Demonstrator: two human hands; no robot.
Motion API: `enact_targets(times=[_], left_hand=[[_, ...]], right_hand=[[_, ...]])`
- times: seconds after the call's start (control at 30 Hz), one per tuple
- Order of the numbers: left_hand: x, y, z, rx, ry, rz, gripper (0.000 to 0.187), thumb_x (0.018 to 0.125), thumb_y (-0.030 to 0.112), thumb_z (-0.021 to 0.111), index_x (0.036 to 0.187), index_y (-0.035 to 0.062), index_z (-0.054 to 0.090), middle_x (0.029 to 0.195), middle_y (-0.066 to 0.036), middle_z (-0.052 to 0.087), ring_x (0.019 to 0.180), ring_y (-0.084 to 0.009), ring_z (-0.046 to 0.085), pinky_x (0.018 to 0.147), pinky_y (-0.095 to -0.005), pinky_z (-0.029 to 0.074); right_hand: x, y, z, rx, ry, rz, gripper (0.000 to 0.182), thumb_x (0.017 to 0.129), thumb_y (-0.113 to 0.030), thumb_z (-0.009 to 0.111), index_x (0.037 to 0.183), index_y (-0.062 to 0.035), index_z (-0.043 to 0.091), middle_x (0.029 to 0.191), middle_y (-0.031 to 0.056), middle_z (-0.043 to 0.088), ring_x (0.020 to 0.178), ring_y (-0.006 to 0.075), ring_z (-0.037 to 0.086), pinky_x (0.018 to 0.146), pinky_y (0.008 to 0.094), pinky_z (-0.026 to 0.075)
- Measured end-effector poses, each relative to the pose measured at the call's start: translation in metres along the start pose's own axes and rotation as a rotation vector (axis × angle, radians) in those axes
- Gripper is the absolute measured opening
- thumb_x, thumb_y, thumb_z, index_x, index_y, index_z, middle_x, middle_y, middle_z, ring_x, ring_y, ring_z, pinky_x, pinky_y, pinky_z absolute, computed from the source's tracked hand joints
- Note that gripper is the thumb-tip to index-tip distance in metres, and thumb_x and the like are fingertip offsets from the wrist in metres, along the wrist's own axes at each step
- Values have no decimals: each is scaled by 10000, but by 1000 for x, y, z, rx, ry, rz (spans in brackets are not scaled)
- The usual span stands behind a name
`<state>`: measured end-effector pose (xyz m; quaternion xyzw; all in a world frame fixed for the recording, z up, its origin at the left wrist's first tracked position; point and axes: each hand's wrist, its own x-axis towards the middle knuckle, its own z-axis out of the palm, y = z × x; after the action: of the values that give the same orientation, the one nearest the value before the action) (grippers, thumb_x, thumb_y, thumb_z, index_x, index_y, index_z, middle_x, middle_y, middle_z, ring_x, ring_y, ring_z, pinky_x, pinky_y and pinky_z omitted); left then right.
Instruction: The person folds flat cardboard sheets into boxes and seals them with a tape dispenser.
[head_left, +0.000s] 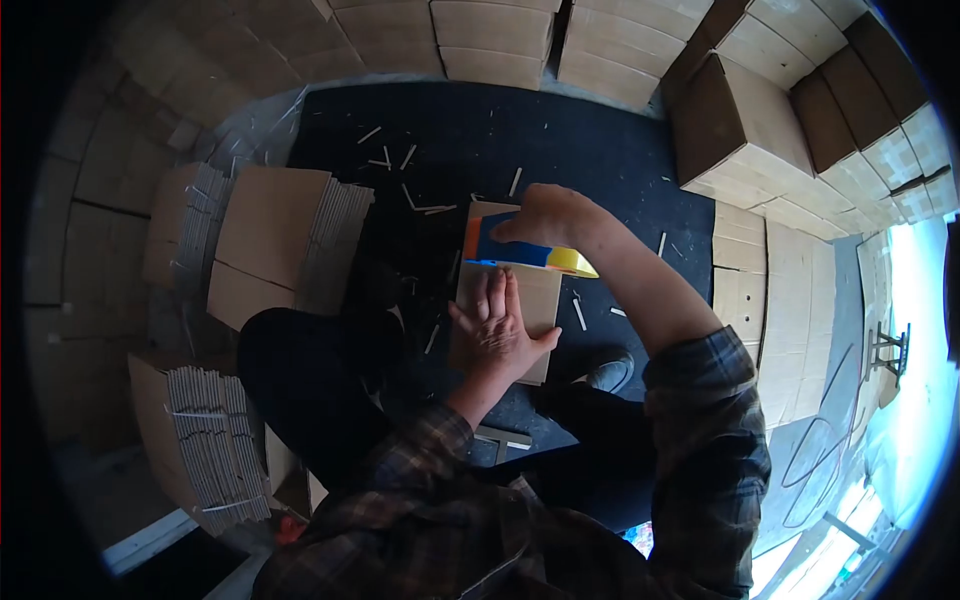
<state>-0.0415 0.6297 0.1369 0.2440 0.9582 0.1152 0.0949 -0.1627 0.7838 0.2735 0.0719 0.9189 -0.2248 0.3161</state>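
In the head view my left hand (497, 335) lies flat on a brown cardboard piece (538, 318), thumb and little finger spread. Its middle fingertips reach up to the lower edge of a blue piece with an orange end and a yellow end (535, 256). My right hand (548, 215) is closed at the upper side of that coloured piece, fingers curled and mostly hidden from above. The coloured piece lies across the far part of the cardboard, orange end to the left, yellow end to the right.
Strapped stacks of flat cardboard (270, 215) stand on the left, with another bundle (215, 430) nearer. Cardboard boxes (745, 120) line the back and right. Pale offcut strips (408, 157) litter the black floor mat (590, 130). My shoe (611, 371) is right of the cardboard.
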Motion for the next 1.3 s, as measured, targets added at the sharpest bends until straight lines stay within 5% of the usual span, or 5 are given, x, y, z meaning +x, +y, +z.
enact_targets(times=[0.13, 0.27, 0.33, 0.6, 1.3], left_hand=[[-1, 7, -2, 2, 1, 37, 1165, 680, 634, 702, 1477, -8, 145, 1486, -110, 103, 1416, -318, 36, 1028, -754, 97], [2, 7, -5, 1, 15, 18, 1114, 664, 609, 723, 1458, 21, 207, 1477, -87, 141, 1423, -301, 47, 1022, -753, 129], [2, 8, -2, 20, 79, 32, 1132, 623, 583, 766, 1445, 33, 216, 1453, -92, 190, 1401, -302, 108, 1010, -731, 151], [1, 10, 0, 30, 45, 27, 1113, 633, 583, 754, 1449, 39, 227, 1458, -86, 189, 1410, -293, 90, 1010, -732, 154], [2, 6, 2, 87, 40, 44, 1105, 655, 615, 723, 1446, 20, 233, 1466, -112, 160, 1409, -322, 73, 1007, -747, 151]], right_hand=[[-25, 28, -10, 71, 1, 10, 623, 776, -567, 673, 1007, 11, 704, 972, 192, 695, 881, 304, 685, 787, 370, 533], [-67, 84, -24, 269, 33, 130, 810, 715, -618, 714, 1192, 28, 601, 1116, 215, 616, 1044, 312, 619, 861, 377, 511], [-85, 123, -16, 268, 179, 146, 736, 709, -589, 717, 1111, 24, 653, 1073, 233, 654, 994, 332, 647, 843, 386, 531], [-107, 211, -9, 422, 33, 128, 668, 696, -568, 756, 1039, 2, 690, 935, 167, 694, 857, 277, 680, 806, 350, 538], [11, 141, 28, 53, -74, 296, 534, 791, -463, 698, 1086, -18, 678, 1068, 181, 674, 961, 288, 675, 843, 372, 530]])
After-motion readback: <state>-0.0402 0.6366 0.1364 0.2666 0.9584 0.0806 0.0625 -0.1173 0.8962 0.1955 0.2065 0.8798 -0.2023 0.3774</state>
